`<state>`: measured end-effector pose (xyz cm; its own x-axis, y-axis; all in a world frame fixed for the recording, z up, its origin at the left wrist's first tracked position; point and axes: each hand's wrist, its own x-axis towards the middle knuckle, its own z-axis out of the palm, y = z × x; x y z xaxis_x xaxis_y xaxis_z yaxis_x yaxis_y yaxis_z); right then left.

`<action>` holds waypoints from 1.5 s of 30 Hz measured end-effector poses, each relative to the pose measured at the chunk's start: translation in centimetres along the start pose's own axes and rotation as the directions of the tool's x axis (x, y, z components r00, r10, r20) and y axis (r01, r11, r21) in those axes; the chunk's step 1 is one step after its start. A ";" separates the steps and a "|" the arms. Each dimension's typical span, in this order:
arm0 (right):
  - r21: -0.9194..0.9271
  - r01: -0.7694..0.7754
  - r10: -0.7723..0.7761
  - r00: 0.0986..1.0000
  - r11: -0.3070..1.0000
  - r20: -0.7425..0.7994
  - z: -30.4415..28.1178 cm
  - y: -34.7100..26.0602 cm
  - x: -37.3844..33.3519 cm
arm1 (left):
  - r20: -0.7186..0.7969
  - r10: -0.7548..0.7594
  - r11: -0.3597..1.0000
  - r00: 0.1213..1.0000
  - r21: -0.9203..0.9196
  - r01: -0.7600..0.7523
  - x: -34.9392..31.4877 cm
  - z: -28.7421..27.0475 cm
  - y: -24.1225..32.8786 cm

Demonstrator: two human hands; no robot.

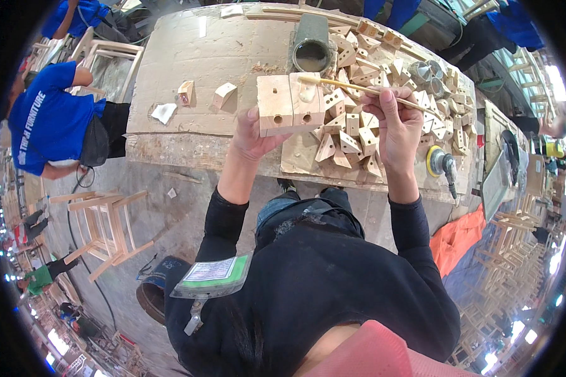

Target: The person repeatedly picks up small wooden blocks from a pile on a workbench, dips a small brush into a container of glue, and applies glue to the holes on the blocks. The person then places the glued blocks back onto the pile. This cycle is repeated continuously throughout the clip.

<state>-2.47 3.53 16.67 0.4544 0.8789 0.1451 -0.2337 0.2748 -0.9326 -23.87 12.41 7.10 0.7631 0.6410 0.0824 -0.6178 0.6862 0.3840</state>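
My left hand is closed around two pale wooden blocks held side by side over the table's near edge. Round holes show in their faces. A wet, cream-coloured smear that looks like glue lies on the right-hand block. Pinched in my right hand is a thin wooden stick, its pale tip at the top of that block, beside the smear. Just beyond the blocks lies a grey-green cylindrical container with its round mouth toward me. Small angled wooden blocks with drilled holes are heaped right of it.
Two loose blocks and a white scrap lie on the cardboard-covered tabletop at left. A yellow-rimmed round sander rests near the right edge. A wooden chair frame stands lower left. A person in blue is farther left.
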 end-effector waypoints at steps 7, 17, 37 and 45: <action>0.009 0.017 -0.017 0.996 1.000 0.085 -0.8 -0.6 -1.6 | 0.049 0.008 0.999 0.999 0.034 -0.009 -1.2 -1.4 -0.7; 0.052 0.013 -0.019 0.993 0.999 0.115 -1.6 -2.1 -2.3 | -0.045 0.089 0.995 0.995 -0.036 -0.090 -0.8 1.1 -2.3; -0.010 0.029 -0.027 0.987 1.000 0.157 -2.4 -2.4 -2.6 | -0.102 0.094 0.972 0.990 -0.206 -0.114 -0.7 2.7 -2.7; 0.142 -0.058 0.040 0.991 0.988 0.128 -3.2 -1.8 -2.7 | -0.136 0.165 0.974 0.977 -0.136 -0.184 -0.6 5.0 -2.4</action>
<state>-0.54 -0.62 16.93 0.3306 0.9319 0.1491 -0.3791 0.2758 -0.8833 -21.88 8.68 10.71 0.6176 0.7863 0.0188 -0.7674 0.5972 0.2333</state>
